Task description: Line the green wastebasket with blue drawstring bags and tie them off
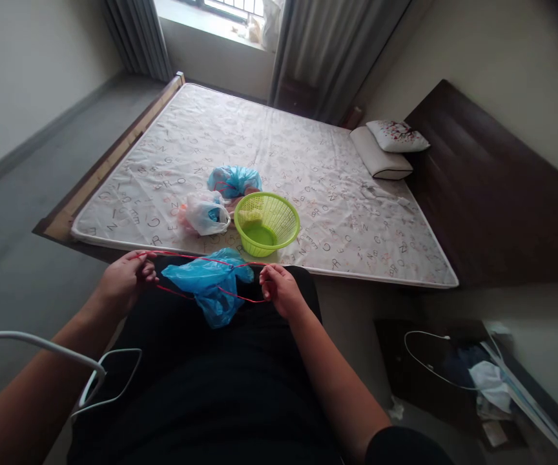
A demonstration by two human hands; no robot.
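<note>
A red string (178, 256) runs between my two hands above my lap. My left hand (131, 274) pinches one end of it, fingers closed. On the other side my right hand (279, 287) is closed on the string too. Between the hands a blue plastic bag (211, 278) lies over my dark trousers, with the string crossing it near its top right. Loose lengths of string also hang below both hands. Whether the bag holds anything cannot be made out.
Ahead lies a mattress (318, 161) bearing a green plastic basket (283, 236), a white plastic bag (204, 216) and another blue bag (235, 181). Pillows (380, 152) rest by the headboard (492, 161). A white cable (31, 337) passes over my left forearm.
</note>
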